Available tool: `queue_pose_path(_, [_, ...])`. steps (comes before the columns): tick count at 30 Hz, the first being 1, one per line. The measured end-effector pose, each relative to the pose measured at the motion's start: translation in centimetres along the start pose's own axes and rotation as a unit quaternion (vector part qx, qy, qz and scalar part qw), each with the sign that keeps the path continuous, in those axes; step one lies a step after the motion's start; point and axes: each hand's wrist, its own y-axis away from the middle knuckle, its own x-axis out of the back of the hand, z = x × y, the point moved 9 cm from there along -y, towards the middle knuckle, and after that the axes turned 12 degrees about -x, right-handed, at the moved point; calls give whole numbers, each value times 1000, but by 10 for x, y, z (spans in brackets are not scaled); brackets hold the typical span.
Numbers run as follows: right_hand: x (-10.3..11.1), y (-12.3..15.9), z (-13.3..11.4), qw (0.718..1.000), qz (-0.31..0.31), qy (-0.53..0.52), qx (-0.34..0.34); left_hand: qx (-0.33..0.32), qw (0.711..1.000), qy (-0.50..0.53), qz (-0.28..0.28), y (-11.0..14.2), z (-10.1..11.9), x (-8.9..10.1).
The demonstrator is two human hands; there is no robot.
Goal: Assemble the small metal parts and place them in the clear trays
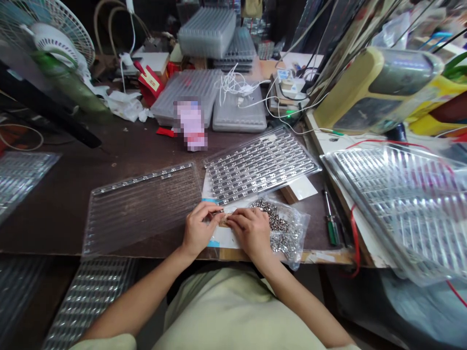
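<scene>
Pinching one small metal part (pixel 218 212) above the near desk (pixel 146 151).
Gripped in left hand (pixel 198 227), fingers closed; right hand (pixel 254 230), fingers bunched, contents unclear; one sparse tray (pixel 142 214) left, one filled tray (pixel 270 188) far, one parts bag (pixel 300 224) right.

— Any lettering legible at the tabletop (pixel 134 155)?
— None. A pale label (pixel 151 78) on a red item (pixel 148 96) at the rear bears marks too small to read.
— And the pink item (pixel 191 124) nearby?
— Pixelated, with any print on it unreadable.
</scene>
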Motion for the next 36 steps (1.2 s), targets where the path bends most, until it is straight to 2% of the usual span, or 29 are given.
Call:
queue_pose_path(4, [-4, 1, -3, 1000, -5, 26, 1, 5, 1000, 4, -4, -1, 0, 2])
queue_pose_path(8, [17, 5, 11, 997, 28, 74, -9, 11, 1000, 7, -20, -2, -1, -2])
queue_pose_path(11, [30, 7, 24, 991, 47, 127, -19, -6, 998, 5, -57, -5, 5, -12])
queue_pose_path(15, [30, 9, 30, 988, 40, 148, -12, -60, 992, -8, -115, -7, 21, -33])
queue_pose_path(18, [29, 9, 29, 987, 50, 150, -11, -80, 988, -25, -127, -6, 25, -42])
queue_pose_path(24, [32, 9, 29, 990, 77, 114, -15, -88, 988, -27, -127, -4, 22, -45])
queue_pose_path(32, [32, 9, 33, 996, 74, 38, -9, -83, 989, -2, -123, 0, 21, -49])
queue_pose_path(34, [34, 9, 31, 997, 73, 7, 5, -80, 990, 9, -113, -2, 23, -46])
queue_pose_path(36, [37, 8, 28, 997, 71, -22, 14, -75, 993, 10, -96, -12, 19, -34])
